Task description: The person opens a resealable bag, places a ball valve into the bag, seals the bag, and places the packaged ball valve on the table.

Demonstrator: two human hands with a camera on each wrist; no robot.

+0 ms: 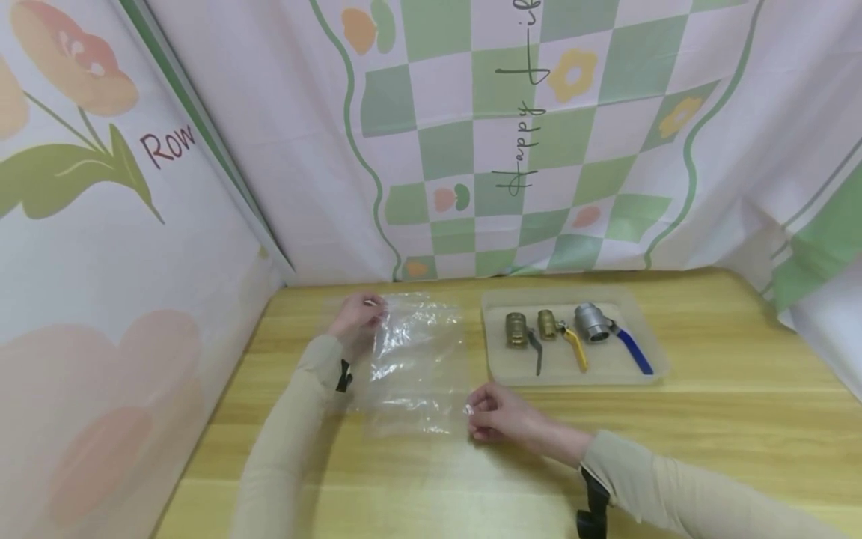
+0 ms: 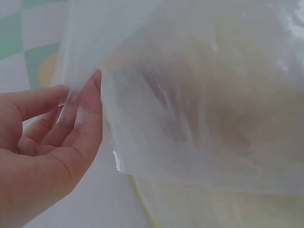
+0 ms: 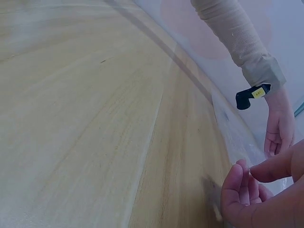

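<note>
Tabletop (image 1: 734, 442) carries tray (image 1: 572, 379); clear plastic bag (image 1: 417, 359) just left of tray. We expect bag light, limp, slippery, best taken by edges. Our left hand (image 1: 355, 318) pinches bag's side farther from tray; our right hand (image 1: 501, 415) pinches bag just in front of tray's near-left corner.

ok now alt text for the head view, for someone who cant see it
A person's left hand and right hand pinch a clear plastic film at a wooden table. To the film's right, a translucent tray holds three metal valves with grey, yellow and blue levers; a green-and-white checked cloth hangs behind.
</note>
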